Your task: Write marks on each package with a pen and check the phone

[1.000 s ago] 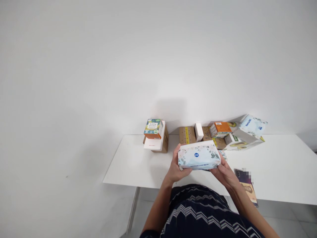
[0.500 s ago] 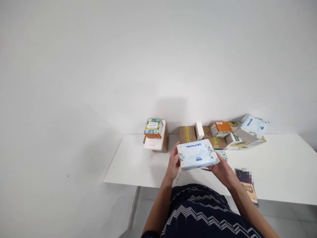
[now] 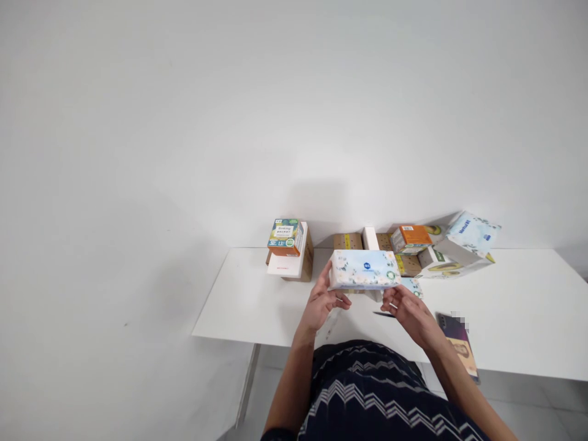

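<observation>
My left hand (image 3: 320, 306) and right hand (image 3: 413, 313) grip one floral tissue pack (image 3: 365, 269) above the white table (image 3: 257, 318); one phone (image 3: 458, 348) lies at its front edge, open room rightward.

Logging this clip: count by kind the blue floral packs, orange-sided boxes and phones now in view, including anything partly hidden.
Blue floral packs: 3 (one at the left hand; one far right; one partly hidden beside the right hand)
Orange-sided boxes: 2 (left stack; right group)
Phone: 1
Total: 6
</observation>
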Tool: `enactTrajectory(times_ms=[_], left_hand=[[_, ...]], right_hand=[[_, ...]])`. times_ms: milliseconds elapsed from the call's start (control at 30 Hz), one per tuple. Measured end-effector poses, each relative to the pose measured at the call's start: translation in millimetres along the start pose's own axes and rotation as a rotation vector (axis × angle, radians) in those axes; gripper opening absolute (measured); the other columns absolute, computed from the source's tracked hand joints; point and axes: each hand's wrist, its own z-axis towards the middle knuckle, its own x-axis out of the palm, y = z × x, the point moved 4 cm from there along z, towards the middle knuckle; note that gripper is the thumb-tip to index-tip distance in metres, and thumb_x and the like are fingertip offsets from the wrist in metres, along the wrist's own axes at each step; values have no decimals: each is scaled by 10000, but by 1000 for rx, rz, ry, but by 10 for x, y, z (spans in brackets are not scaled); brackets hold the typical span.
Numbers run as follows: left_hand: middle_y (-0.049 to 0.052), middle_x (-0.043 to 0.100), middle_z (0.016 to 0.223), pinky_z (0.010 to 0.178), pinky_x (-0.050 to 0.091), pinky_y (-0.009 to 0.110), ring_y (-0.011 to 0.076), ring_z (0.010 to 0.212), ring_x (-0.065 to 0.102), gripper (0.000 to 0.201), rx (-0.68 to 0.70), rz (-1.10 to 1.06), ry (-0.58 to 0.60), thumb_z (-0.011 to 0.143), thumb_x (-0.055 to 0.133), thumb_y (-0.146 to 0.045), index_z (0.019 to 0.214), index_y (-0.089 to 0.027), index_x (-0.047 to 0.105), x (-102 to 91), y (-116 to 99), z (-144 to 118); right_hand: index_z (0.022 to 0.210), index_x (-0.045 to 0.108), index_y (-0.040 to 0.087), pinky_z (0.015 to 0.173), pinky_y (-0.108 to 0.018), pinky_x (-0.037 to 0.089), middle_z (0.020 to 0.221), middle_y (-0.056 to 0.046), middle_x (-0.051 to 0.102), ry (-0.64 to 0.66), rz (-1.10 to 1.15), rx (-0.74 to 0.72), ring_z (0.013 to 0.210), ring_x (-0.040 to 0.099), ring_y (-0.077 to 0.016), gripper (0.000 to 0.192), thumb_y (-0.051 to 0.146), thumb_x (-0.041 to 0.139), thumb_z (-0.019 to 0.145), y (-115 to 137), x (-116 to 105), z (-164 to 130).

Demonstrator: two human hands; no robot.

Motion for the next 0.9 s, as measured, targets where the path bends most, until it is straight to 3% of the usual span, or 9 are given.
enactTrajectory(times_ms=[100, 267, 400, 533, 733, 900], left_hand=[[53, 450, 1459, 687, 534, 313, 137, 758, 668, 850, 17, 93, -50, 671, 595, -134, 1447, -379, 347, -17, 27, 7], [64, 625, 1258, 772, 524, 339, 160, 802, 659, 800, 32, 214, -101, 707, 636, -162, 1448, -313, 377, -69, 37, 22], [50, 663, 1181, 844, 509, 358, 200, 922, 646, 774, 62, 262, -127, 695, 715, -192, 1406, -305, 433, -64, 12, 28], [77, 562, 1346, 932, 489, 394, 255, 1151, 566, 729, 120, 270, -152, 708, 761, -273, 1368, -299, 453, -47, 13, 41], [72, 248, 1578, 1064, 401, 436, 304, 1378, 359, 709, 217, 287, -165, 688, 797, -310, 1321, -312, 477, -51, 8, 57], [88, 220, 1584, 1085, 376, 452, 309, 1413, 301, 636, 271, 290, -145, 709, 785, -320, 1274, -286, 496, -64, 12, 60]], right_hand=[[951, 691, 250, 727, -326, 459, 866, -43, 549, -7, -54, -3, 795, 505, -190, 299, 491, 687, 775, 31, 28, -22], [903, 678, 251, 712, -313, 435, 830, -23, 510, 0, -98, -44, 752, 469, -170, 204, 438, 650, 825, 9, -28, -32], [921, 670, 254, 701, -315, 418, 799, -17, 503, 1, -130, -60, 723, 443, -169, 202, 434, 639, 836, 6, -64, -25], [950, 676, 255, 696, -315, 404, 779, -11, 494, -12, -175, -69, 724, 428, -174, 217, 432, 647, 827, 31, -53, -27], [977, 685, 269, 704, -308, 403, 798, -12, 518, -66, -207, -46, 742, 431, -182, 210, 405, 667, 817, 32, -44, -38], [917, 684, 271, 720, -302, 425, 820, -6, 534, -86, -204, -42, 748, 468, -178, 167, 393, 686, 802, -4, -98, -40]])
